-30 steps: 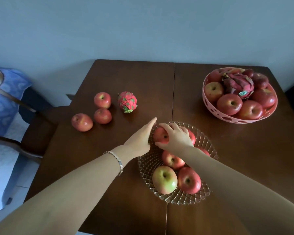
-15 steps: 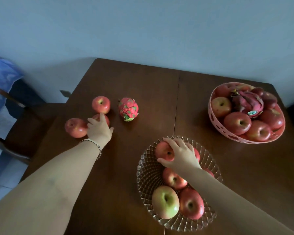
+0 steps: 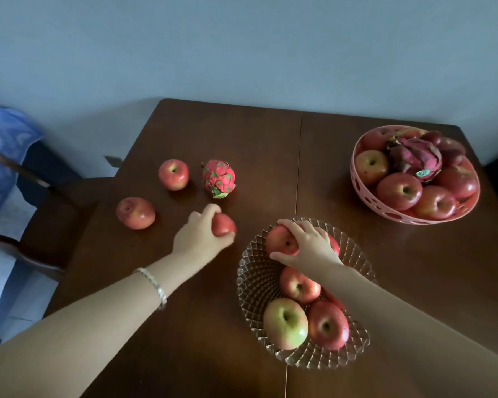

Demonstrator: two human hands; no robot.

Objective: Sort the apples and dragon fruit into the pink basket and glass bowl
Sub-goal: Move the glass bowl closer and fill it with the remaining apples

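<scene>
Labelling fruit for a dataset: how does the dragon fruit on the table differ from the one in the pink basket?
The table dragon fruit is bright pink with green tips; the basket dragon fruit is dark maroon. The first lies on the table; the second rests on apples in the pink basket and bears a sticker. Both lie untouched.

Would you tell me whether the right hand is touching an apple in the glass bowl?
Touching. The head view shows the right hand gripping the far apple in the bowl.
</scene>
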